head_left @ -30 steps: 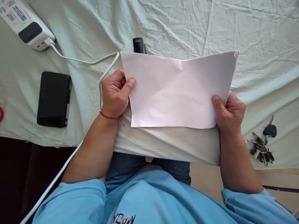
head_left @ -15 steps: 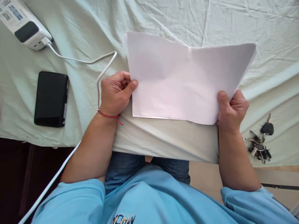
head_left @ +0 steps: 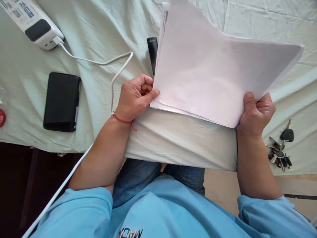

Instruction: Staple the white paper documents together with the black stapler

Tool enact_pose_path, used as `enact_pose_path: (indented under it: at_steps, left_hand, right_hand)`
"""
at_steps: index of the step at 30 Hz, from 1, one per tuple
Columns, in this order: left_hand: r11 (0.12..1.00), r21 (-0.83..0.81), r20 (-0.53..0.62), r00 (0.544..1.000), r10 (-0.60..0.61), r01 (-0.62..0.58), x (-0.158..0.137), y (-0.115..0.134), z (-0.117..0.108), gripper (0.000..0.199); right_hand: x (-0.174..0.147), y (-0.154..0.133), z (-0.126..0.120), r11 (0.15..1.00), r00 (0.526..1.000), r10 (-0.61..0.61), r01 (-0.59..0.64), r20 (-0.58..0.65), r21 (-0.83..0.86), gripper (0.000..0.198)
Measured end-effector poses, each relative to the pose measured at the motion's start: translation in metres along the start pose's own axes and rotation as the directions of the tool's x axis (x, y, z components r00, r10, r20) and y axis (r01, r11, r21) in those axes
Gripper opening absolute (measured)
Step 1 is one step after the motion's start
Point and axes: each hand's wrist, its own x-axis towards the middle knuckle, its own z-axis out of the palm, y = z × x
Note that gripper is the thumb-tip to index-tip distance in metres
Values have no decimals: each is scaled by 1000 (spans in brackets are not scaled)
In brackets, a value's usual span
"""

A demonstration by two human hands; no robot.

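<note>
Fingers of the left hand (head_left: 135,99) pinch the white papers (head_left: 210,72) by their near left corner; the right hand (head_left: 257,114) clamps their right edge, both thumbs on top, over pale cloth (head_left: 180,138).

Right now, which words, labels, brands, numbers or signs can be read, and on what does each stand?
Blue shirt: "MA" seems to show in lettering cut off by the bottom edge; the rest is unclear.
White power unit: blue print and square codes, too small to read.
Papers: print along the left edge, too small.
Black object: faint lettering, too small.
Red round object: pale marks, blurred.
</note>
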Motion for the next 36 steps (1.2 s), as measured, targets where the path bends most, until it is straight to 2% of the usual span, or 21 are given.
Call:
enact_pose_path:
  at_steps: [5, 10, 12, 16, 21, 24, 30, 33, 36]
  left_hand:
    - [996, 58, -55, 996, 75, -72, 1, 0, 1, 49]
    - [998, -42, 122, 991, 60, -55, -1, 10, -1, 50]
    - [999, -45, 154, 988, 26, -19, -2, 11, -2, 49]
    - [1000, 1, 101, 995, -4, 4, -1, 8, -4, 36]
    - [992, 102, 12, 997, 72, -72, 0, 8, -3, 50]
    - [989, 111, 9, 995, 97, -98, -1, 12, -3, 54]
    - [997, 15, 126, 989, 79, -82, -3, 10, -3, 38]
    - [995, 55, 93, 993, 73, -79, -1, 8, -4, 33]
    - [992, 97, 52, 996, 74, -79, -1, 5, -5, 43]
  right_hand:
    - [6, 6, -8, 996, 998, -19, 13, 67, 83, 48]
    - [12, 12, -13, 986, 999, -18, 11, 42, 168, 48]
    - [12, 10, -12, 982, 999, -9, 1, 40, 187, 48]
    - [12, 5, -9, 976, 999, 41, -42, 10, 212, 53]
    - [10, 3, -7, 973, 998, 57, -57, 6, 225, 54]
    - [9, 3, -6, 973, 999, 51, -51, 5, 225, 51]
    - [10, 6, -7, 972, 1000, 20, -24, 16, 233, 43]
    - [11, 7, -8, 970, 999, 35, -38, 14, 241, 44]
    - [11, 9, -8, 966, 999, 41, -45, 21, 254, 46]
